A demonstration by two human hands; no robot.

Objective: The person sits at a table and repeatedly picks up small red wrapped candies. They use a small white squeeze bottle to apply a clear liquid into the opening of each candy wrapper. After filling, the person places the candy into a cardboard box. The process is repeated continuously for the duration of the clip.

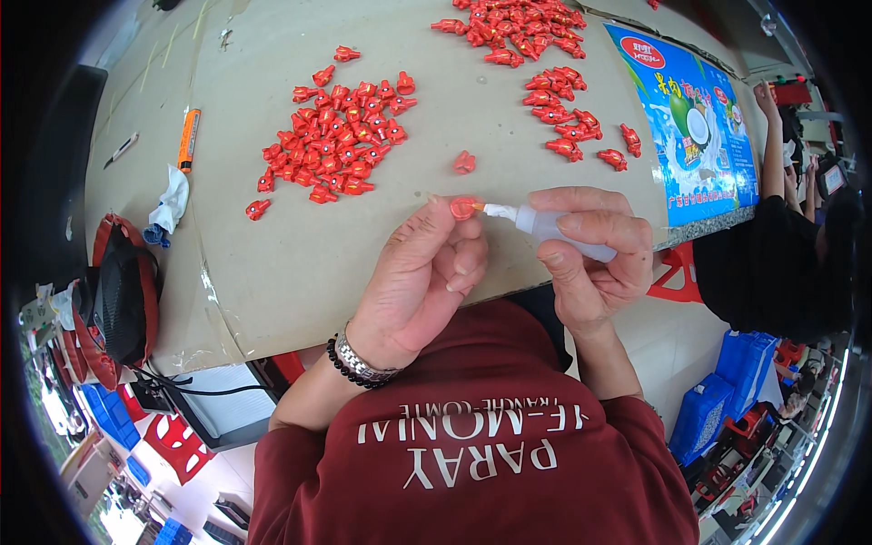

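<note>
dotting beige tabletop, red pieces, blue crates

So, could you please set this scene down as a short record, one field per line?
Left hand: pinches a small red piece
Right hand: holds a translucent bottle, nozzle pointing left at that piece; exact contact unclear
Nearest loose item: single red piece beyond the left hand
Left group: heap of red pieces
Far group: more red pieces
Table right: blue printed sheet
Table left: orange tube-shaped item, crumpled white cloth

The red pieces look glossy (the bottle, smooth plastic).
</note>
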